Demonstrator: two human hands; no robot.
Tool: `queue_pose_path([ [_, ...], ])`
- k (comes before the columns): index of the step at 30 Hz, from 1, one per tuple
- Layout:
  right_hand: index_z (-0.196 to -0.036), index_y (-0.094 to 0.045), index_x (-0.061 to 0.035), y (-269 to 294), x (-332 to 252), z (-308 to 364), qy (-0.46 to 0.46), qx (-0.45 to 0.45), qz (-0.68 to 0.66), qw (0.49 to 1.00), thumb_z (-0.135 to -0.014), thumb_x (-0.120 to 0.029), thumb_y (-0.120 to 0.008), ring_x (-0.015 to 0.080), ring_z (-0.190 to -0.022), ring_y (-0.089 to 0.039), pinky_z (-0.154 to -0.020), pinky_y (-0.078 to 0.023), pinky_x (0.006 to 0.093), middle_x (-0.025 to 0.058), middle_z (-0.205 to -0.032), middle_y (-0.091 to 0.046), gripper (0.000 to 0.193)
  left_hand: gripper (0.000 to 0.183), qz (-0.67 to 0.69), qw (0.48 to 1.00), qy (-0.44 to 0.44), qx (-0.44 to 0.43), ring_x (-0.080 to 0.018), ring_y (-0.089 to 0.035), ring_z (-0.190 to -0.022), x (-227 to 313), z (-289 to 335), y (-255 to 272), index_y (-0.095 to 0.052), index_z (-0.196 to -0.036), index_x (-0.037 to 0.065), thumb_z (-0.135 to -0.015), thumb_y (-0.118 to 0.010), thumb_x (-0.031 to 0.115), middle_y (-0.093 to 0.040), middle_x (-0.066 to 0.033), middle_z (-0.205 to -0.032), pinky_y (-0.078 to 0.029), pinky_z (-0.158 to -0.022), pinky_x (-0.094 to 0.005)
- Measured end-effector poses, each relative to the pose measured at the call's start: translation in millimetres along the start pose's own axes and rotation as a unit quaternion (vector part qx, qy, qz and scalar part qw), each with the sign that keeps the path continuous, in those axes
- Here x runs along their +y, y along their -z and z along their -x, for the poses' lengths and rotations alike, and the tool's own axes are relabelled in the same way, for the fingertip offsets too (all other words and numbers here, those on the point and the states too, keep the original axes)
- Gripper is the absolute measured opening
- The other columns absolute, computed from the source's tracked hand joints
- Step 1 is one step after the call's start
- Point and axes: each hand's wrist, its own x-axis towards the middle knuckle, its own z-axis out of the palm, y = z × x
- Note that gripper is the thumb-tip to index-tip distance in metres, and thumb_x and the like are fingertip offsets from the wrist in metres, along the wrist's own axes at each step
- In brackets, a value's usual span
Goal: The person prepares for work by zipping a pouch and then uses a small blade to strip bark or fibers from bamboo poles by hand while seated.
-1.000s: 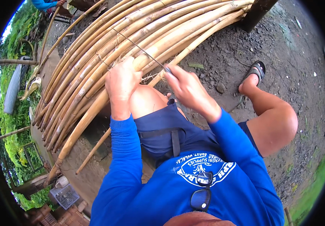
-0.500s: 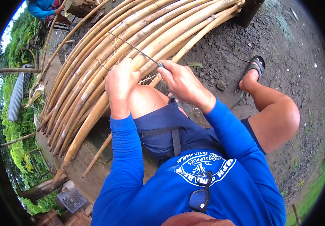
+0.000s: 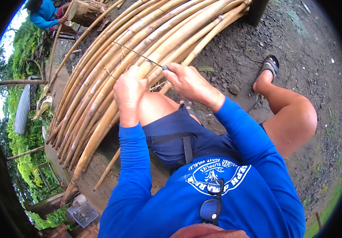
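My left hand (image 3: 129, 93) is closed over a thick bamboo pole (image 3: 95, 139) that lies at the near edge of a stack of bamboo poles (image 3: 99, 67). The fingertips are hidden underneath. My right hand (image 3: 191, 83), also closed, grips the dark handle of a long, thin-bladed knife (image 3: 141, 55). Its blade points to the far left across the poles, seen nearly edge-on. Pale, stringy bamboo fibres (image 3: 157, 85) stick out between my two hands, above my bare left thigh.
A dark post (image 3: 256, 12) stands at the poles' far right end. Stony soil (image 3: 226, 59) lies to the right. At the far left, a person in blue (image 3: 44, 16) holds a pole beside a log (image 3: 85, 11). A plastic crate (image 3: 83, 214) is at the lower left.
The view has shifted slightly, bringing more of the other person and the log into sight. My right hand and the knife have moved a little closer to my left hand. Both grips are unchanged.
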Motion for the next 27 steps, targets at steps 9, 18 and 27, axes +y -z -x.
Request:
queue_pose_path([
  [9, -0.13, -0.067, 0.0036, -6, 11, 27, 0.066, 0.078, -0.052, 0.993, -0.109, -0.021, -0.063, 0.0492, -0.102, -0.072, -0.084, -0.058, 0.0482, 0.0298, -0.107, -0.074, 0.032, 0.047, 0.063, 0.983, -0.152, -0.077, -0.0449, -0.071, -0.103, -9, -12, 23, -0.069, -0.103, 0.001, -0.083, -0.085, 0.04, -0.074, -0.0272, -0.108, -0.054, -0.087, -0.0536],
  [18, -0.125, -0.062, -0.0004, 12, 7, 87, 0.018, 0.045, -0.009, 0.999, -0.108, -0.016, -0.061, 0.0522, -0.089, -0.069, -0.073, -0.055, 0.0557, 0.0297, -0.093, -0.07, 0.023, 0.045, 0.057, 0.987, -0.039, -0.148, -0.0446, -0.072, -0.105, 23, 5, 17, -0.075, -0.102, 0.001, -0.08, -0.085, 0.039, -0.075, -0.0264, -0.106, -0.056, -0.091, -0.0516],
  [27, -0.128, -0.062, -0.0006, 15, 10, 83, -0.024, 0.024, 0.005, 0.999, -0.11, -0.02, -0.058, 0.0502, -0.09, -0.071, -0.075, -0.057, 0.0522, 0.0299, -0.094, -0.072, 0.027, 0.043, 0.029, 0.99, -0.03, -0.136, -0.044, -0.072, -0.105, 23, -2, 7, -0.077, -0.105, 0.003, -0.08, -0.083, 0.038, -0.076, -0.0256, -0.106, -0.057, -0.091, -0.0521],
])
